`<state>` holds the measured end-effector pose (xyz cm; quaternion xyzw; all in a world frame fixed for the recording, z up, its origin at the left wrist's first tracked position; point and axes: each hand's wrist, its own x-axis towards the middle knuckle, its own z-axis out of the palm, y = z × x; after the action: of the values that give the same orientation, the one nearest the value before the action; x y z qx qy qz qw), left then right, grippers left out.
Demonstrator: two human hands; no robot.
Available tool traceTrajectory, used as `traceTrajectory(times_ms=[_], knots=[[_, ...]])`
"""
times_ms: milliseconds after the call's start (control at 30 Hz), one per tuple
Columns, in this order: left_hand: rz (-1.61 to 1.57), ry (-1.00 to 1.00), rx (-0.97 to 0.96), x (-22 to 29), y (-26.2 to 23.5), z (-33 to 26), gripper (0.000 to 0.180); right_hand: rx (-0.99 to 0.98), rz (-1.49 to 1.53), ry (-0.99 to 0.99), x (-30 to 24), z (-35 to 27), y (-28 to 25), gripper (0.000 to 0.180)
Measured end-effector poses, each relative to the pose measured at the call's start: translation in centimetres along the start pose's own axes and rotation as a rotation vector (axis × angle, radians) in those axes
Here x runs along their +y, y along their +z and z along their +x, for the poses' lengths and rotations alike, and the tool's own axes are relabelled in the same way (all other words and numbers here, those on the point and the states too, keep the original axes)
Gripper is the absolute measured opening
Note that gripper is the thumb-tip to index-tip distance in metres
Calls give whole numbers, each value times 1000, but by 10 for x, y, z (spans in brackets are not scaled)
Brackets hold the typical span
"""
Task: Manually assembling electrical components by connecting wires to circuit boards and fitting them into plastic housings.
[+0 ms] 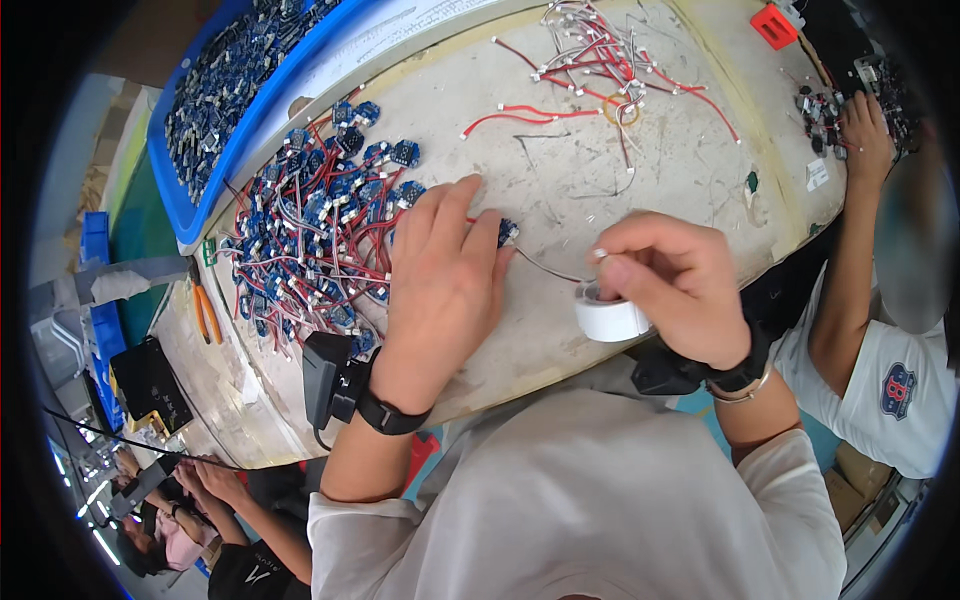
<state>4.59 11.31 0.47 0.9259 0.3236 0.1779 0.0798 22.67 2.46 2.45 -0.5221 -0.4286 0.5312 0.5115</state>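
Note:
My left hand (pixel 440 275) is over the right edge of a heap of blue circuit boards (pixel 320 215) wired with red and white leads. Its bent fingers close about one small blue circuit board (pixel 508 233), partly hidden by the fingertips. From that board a thin dark wire (pixel 548 268) runs rightward to my right hand (pixel 672 285). A small white connector (pixel 600 253) is pinched between my right thumb and forefinger. Just under those fingers sits a white tape roll (pixel 612 318); whether my other fingers touch it is hidden.
Loose red and white cables (pixel 600 70) lie at the table's far side. A blue bin (pixel 188 215) of small boards stands far left, with orange-handled pliers (pixel 206 312) nearer. At right, a co-worker's hand (pixel 866 135) works among small parts. Other people sit at lower left.

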Motion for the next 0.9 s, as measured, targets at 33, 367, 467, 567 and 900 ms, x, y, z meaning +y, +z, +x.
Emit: traceTrajectory(times_ms=[33,367,467,567,900], knots=[[-2,4,2,-2,-1,0,25,-17,-71,-74,3,4,2,10],[-1439,-564,-38,11,-27,-12,14,-11,-175,-76,-6,10,13,7],[-1516,-559,9,13,-18,-9,23,9,-286,-130,-8,13,14,6],[-1515,-558,40,11,-18,-7,22,72,-448,-245,-11,14,16,7],[-1305,-373,-94,8,-38,-18,17,111,-1136,-738,-43,5,9,19]])
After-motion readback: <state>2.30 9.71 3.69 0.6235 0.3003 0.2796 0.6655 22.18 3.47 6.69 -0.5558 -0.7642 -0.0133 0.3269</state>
